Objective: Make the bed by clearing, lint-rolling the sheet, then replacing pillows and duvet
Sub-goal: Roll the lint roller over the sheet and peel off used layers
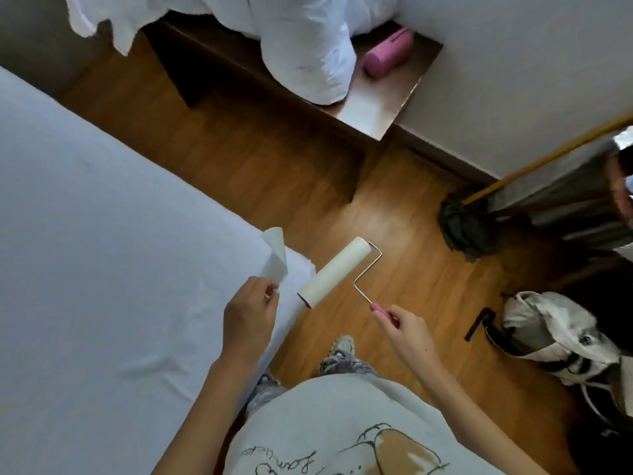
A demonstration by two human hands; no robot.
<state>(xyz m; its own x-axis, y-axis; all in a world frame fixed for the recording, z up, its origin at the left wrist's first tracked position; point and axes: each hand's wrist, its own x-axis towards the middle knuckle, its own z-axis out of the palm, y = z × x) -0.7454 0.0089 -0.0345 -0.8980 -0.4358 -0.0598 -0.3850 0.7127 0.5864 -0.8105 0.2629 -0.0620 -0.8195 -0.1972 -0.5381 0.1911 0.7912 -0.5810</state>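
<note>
The bed with its bare white sheet [102, 252] fills the left side of the head view. My right hand [409, 332] grips the pink handle of a lint roller [337, 270], whose white roll hangs over the floor just off the bed's corner. My left hand [248, 313] pinches a torn-off white sticky sheet [276, 257] that stands up above the bed's edge. White bedding [291, 39] is heaped on a dark wooden bench [373, 108] at the top.
A pink cylindrical case [388, 53] lies on the bench beside the bedding. A mop [469, 224] leans against the wall at the right, and a grey-and-white bag [555, 334] sits on the wooden floor [394, 207] below it. Another person shows at the right edge.
</note>
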